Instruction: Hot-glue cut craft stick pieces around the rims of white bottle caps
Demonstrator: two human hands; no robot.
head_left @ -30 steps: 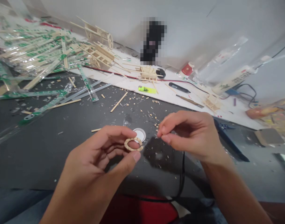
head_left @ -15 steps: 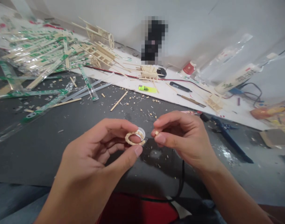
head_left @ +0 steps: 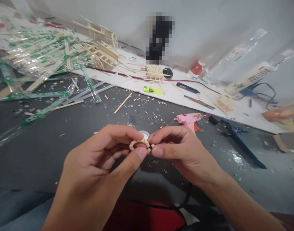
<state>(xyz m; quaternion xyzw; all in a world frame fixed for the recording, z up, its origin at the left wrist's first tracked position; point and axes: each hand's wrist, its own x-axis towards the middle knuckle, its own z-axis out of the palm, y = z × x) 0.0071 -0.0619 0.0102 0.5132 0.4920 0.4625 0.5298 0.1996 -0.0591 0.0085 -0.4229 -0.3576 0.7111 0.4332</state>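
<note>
While a dark tabletop spans the foreground, a heap of wrapped sticks covers its far left; the green print on the wrappers is too small to read, though one carries a white panda-like emblem. The left hand is curled, its thumb and index finger pinching a wooden ring; the right hand brings thumb and index finger together on a small block. On the white board behind, at right, a pale cylindrical package bears dark characters, too oblique to decipher. A pink glue gun lies beyond the right hand, with no legible marking. Near the wall stands a tilted red-and-white cup, its pale mark unreadable, and nearer lies a yellow-green lighter. The ring, built of short segments, is held above the tabletop in front of a white lid; seen obliquely as an oval, its long axis runs left to right, with its right end facing the right hand. Smallest is the block, just beside that end; whether they touch cannot be told.
</note>
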